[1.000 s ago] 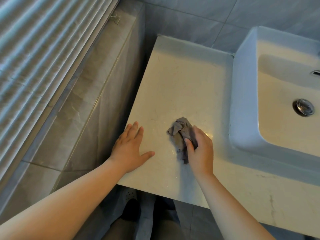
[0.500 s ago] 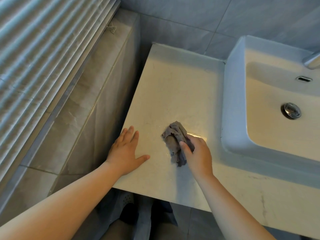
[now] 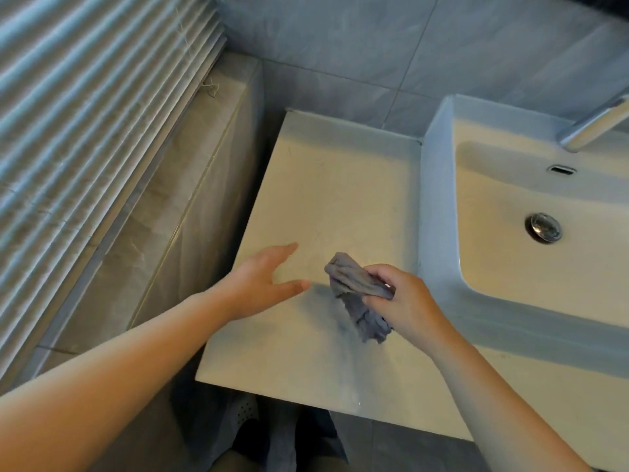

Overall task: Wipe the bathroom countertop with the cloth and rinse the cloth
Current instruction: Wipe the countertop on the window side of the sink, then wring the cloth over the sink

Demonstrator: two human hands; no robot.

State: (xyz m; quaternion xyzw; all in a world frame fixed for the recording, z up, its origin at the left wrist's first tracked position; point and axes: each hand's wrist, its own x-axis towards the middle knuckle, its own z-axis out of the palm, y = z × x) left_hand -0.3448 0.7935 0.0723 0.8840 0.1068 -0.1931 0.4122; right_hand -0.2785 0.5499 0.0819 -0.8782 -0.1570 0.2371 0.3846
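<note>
While in hand (image 3: 406, 303), cloth (image 3: 352, 282) near sink (image 3: 437, 206)

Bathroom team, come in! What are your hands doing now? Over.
Right hand grips grey cloth over countertop. Left hand open beside it. Nothing blocks the sink.

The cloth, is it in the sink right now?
No, the right hand grips the cloth over the countertop, to the left of the sink.

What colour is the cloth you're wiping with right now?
Grey with a bluish tinge, plain, no pattern. The cloth shows in the head view, bunched in the right hand.
</note>
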